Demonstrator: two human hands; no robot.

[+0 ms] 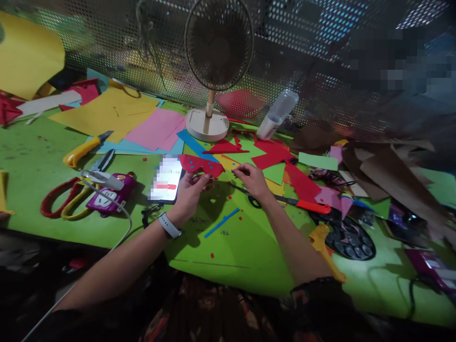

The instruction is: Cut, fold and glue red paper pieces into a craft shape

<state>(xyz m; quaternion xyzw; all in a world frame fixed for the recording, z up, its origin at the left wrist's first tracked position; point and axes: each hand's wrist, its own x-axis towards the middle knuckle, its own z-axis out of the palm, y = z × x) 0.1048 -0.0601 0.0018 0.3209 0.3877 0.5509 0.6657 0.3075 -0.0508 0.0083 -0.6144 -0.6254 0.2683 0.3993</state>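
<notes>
Left hand, fingers closed, pinches one red paper cutout at its 12 o'clock. Right hand, at the cutout's 3 o'clock, shows curled fingertips; whether they grip anything, I cannot tell. One phone lies at 9 o'clock, one fan at 12.

No legible text or labels.

A small desk fan stands on its round base at the back edge of the table, whose top is bright green. Right behind the fan a perforated metal screen runs the whole width, with blurred coloured shapes showing through its holes. The light is dim. To the right of the fan the screen sinks into shadow.
</notes>
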